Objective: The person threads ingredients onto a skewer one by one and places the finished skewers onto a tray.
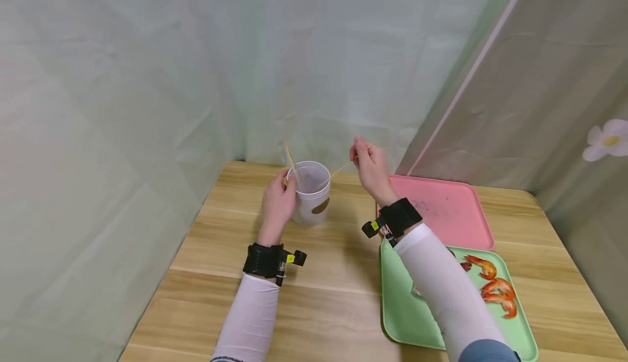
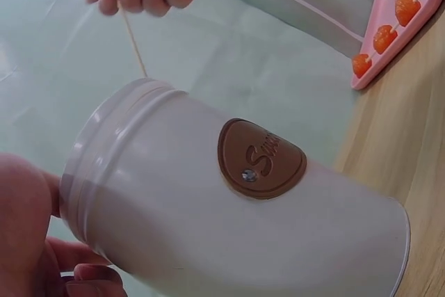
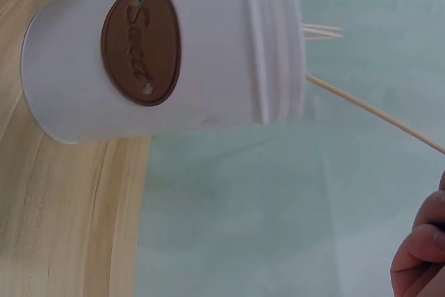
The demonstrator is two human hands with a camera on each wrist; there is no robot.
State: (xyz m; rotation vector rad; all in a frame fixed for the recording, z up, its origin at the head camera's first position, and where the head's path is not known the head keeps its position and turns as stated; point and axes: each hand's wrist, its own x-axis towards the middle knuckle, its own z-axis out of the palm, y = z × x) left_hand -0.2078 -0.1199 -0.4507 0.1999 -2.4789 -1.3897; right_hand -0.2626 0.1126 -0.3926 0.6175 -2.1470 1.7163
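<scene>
A white cup (image 1: 310, 209) with a brown oval label (image 2: 261, 158) stands on the wooden table. My left hand (image 1: 278, 203) grips it at the rim from the left side. Several thin wooden skewers (image 1: 290, 157) lean inside the cup and stick out past the rim. Above and to the right of the cup, my right hand (image 1: 371, 168) pinches one wooden skewer (image 3: 379, 114) near its upper end. That skewer slants down to the cup's mouth; its lower tip is hidden inside the cup in the wrist views.
A pink tray (image 1: 456, 204) lies at the back right, with orange pieces on a stick (image 2: 384, 37) along it. Nearer stands a green tray (image 1: 409, 313) holding several shrimp (image 1: 497, 288), partly covered by my right arm. A pale curtain (image 1: 314, 67) hangs behind the table.
</scene>
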